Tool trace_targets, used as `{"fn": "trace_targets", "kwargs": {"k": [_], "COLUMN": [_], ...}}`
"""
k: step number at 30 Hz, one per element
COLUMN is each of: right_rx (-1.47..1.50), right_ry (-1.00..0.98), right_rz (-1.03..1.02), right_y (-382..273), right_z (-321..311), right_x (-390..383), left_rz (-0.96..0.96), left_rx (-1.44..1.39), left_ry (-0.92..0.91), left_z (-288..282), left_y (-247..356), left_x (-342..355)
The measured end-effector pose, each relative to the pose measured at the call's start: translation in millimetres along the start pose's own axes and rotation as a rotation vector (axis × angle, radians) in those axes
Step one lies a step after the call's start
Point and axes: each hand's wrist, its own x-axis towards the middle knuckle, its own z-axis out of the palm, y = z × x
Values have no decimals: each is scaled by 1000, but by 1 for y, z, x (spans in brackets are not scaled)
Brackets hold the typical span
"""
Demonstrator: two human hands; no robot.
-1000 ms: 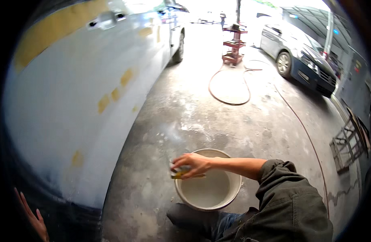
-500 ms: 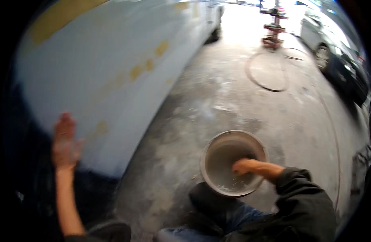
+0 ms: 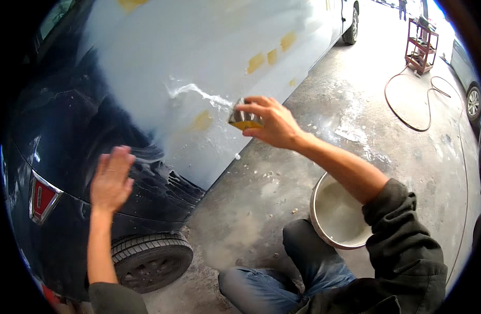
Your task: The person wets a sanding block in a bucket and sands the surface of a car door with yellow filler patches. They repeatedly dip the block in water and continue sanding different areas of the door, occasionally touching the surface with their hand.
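Observation:
In my right hand [image 3: 274, 123] is a small boxy yellow-and-grey thing [image 3: 245, 119], its exact kind unclear; my fingers and thumb grip it from the right side. A white streak of water [image 3: 201, 94] stretches from it across the grey-primed car panel [image 3: 162, 47], which has yellowish filler patches. My left hand [image 3: 114, 175], fingers out flat and nothing in it, lies against the dark blue, wet-looking bodywork [image 3: 68, 125] left of the primed area. A round bucket [image 3: 314, 212] with cloudy water stands on the floor beside my knee, partly hidden by my right forearm.
Below my left hand is the car's wheel [image 3: 151, 261]; a red side lamp [image 3: 43, 199] sits further left. Across the wet concrete floor [image 3: 261, 199] stand a red tool trolley [image 3: 421, 47], a looped hose [image 3: 389, 102] and another car [image 3: 468, 78]. A person [image 3: 402, 9] stands far back.
My right hand has come up out of the bucket to the panel, with the yellow-and-grey thing in it and water flying. The view has swung left, showing the wheel and lamp.

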Motion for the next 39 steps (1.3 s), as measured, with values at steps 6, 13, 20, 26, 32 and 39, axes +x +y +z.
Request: {"fn": "trace_targets", "kwargs": {"k": [6,13,20,26,32,39], "right_rx": [341,393,284,159,292,254], "right_ry": [488,996,820,876,890,772], "right_rz": [200,231,-260,88,-251,-107], "right_y": [44,-22,-26,-50,-31,-87], "right_z": [80,184,194,198,208,218], "right_x": [40,87,75,61,70,39], "left_rz": [-247,-203,-190,-155,-178,-154], "left_rx": [319,341,401,403,425,330], "left_ry": [265,214,213,284,250,287], "left_z": [-18,-24,-15,-5,-11,-5], "left_y": [-60,-65,-78,-72,-79,-72], "left_x": [-28,-33,-44,-27,-36,-26]}}
